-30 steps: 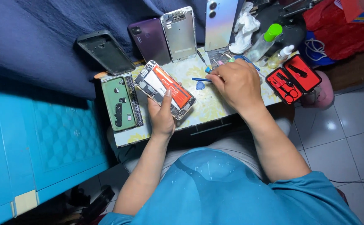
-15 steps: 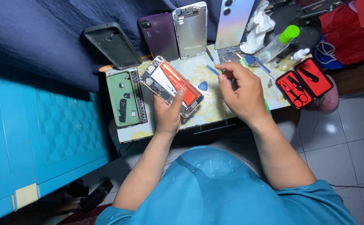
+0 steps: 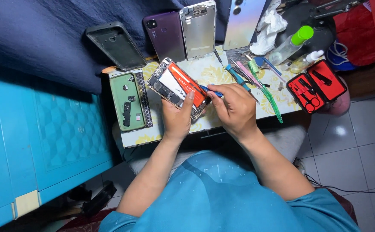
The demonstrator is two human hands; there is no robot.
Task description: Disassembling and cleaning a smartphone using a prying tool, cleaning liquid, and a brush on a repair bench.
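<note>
My left hand (image 3: 176, 116) holds an opened phone (image 3: 176, 86) from below, its back off and a red and white battery showing, thumb resting on the battery's lower end. My right hand (image 3: 234, 107) pinches a small blue pick (image 3: 209, 90) whose tip touches the phone's right edge beside the battery. Both hands hover over a small floral-patterned table (image 3: 204, 71).
A green phone frame (image 3: 127, 101) lies left of my hands. Behind it are a dark case (image 3: 115, 45), a purple phone back (image 3: 164, 35), a silver frame (image 3: 198, 28) and a pale phone back (image 3: 243, 21). To the right lie screwdrivers, a green toothbrush (image 3: 264, 88), bottles (image 3: 288, 45) and a red tool case (image 3: 316, 86). A blue cabinet (image 3: 46, 133) stands at left.
My right hand came back from the table's right side with the blue pick and brought it to the phone's edge. My left hand kept holding the phone.
</note>
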